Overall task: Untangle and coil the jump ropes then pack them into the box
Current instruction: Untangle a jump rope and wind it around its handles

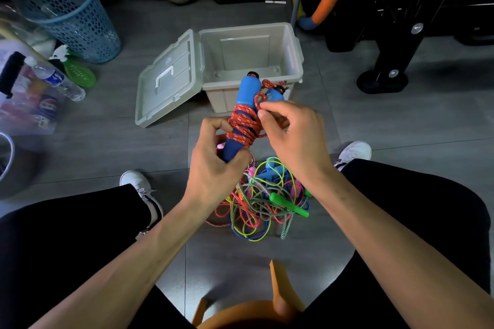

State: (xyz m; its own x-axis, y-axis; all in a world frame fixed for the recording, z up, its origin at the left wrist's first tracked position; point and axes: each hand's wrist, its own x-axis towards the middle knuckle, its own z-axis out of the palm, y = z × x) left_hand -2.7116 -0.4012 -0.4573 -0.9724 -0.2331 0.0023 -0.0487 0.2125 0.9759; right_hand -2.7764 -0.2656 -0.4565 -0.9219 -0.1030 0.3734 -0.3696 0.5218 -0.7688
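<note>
Left hand [216, 157] grips blue handles [244, 112] wound in red rope [244, 123]; right hand [291, 133] pinches the rope above the open box [251, 61] on the floor [374, 125].

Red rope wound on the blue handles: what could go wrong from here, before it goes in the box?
The red rope is only pinched at its end by the right hand; letting go may unwind the coil. A strand seems to trail from the left hand toward the tangled pile, so lifting toward the box might drag it along.
</note>
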